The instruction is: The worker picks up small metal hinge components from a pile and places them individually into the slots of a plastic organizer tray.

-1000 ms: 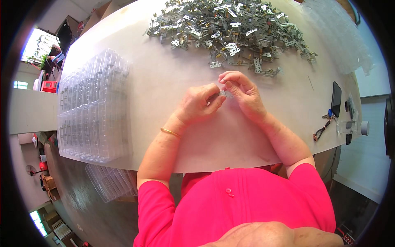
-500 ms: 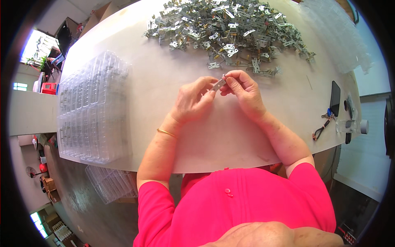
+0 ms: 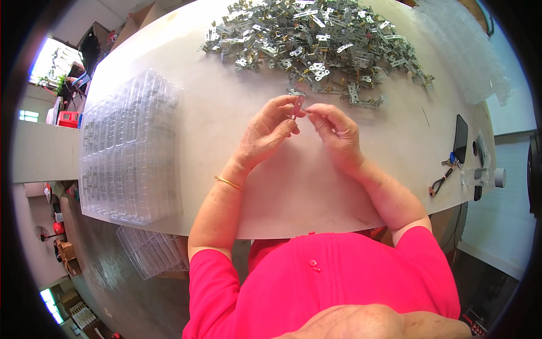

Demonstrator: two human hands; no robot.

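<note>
My left hand (image 3: 264,134) is closed on a narrow flat metal bracket (image 3: 298,106) with small holes, held above the table between thumb and fingers and standing nearly upright. My right hand (image 3: 341,134) is beside it, thumb and forefinger pinched together close to the bracket's right side. Whatever those right fingertips hold, if anything, is too small to make out. Beyond both hands lies a large heap of loose metal brackets (image 3: 322,48), some with brass-coloured parts. The heap's near edge comes close to the bracket in my left hand.
Stacked clear plastic trays (image 3: 130,152) stand at the left of the pale table (image 3: 226,113). More clear plastic trays (image 3: 466,51) lie at the far right. A phone (image 3: 460,138), keys (image 3: 450,160) and a thin wire-like piece (image 3: 425,116) lie on the right side.
The bracket has turned from slanting to nearly upright in my left hand. My right fingers have drawn back from its far end to beside it, slightly lower.
</note>
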